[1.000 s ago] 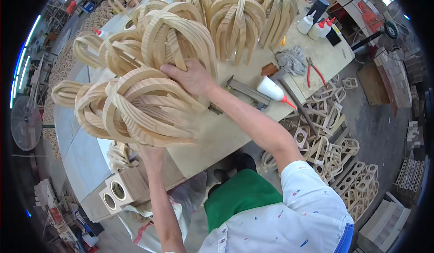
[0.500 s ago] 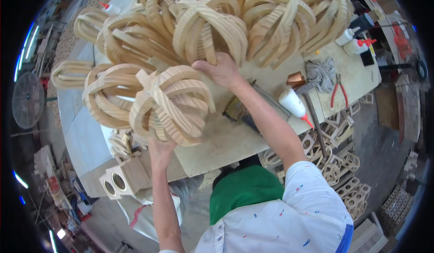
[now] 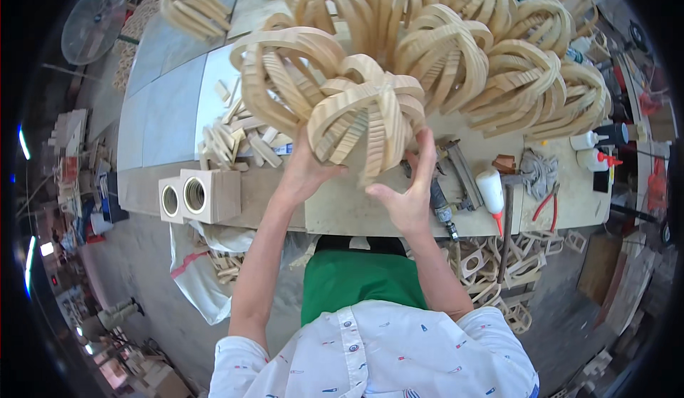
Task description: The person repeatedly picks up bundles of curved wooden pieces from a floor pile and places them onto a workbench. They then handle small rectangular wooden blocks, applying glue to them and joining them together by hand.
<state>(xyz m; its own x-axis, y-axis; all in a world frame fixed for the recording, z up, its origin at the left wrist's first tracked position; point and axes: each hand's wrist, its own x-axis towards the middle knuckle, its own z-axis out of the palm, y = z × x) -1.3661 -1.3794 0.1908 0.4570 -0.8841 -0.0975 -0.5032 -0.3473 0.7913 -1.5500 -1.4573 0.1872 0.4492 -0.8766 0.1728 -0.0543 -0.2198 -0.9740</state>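
Note:
A round, cage-like wooden frame [image 3: 367,110] of curved ribs, meeting at a crown, is held in front of me between both hands. My left hand [image 3: 308,170] cups its lower left side, thumb toward me and fingers partly hidden behind the ribs. On the lower right side, my right hand [image 3: 410,195] has its fingers against a rib, with the thumb spread below. A second ribbed wooden frame [image 3: 274,77] sits just behind and to the left. Whether the held frame rests on the table is hidden.
More ribbed frames [image 3: 445,56] crowd the back of the table [image 3: 356,213]. Wood offcuts [image 3: 239,138] and a box with two round holes [image 3: 217,195] lie left. A power tool [image 3: 442,209], white glue bottle [image 3: 490,191], hammer [image 3: 506,234], rag [image 3: 539,172] and red-handled pliers [image 3: 547,206] lie right.
My right hand has left a frame at the back and come to the one in my left hand. That frame now stands between both hands. The whole view has shifted.

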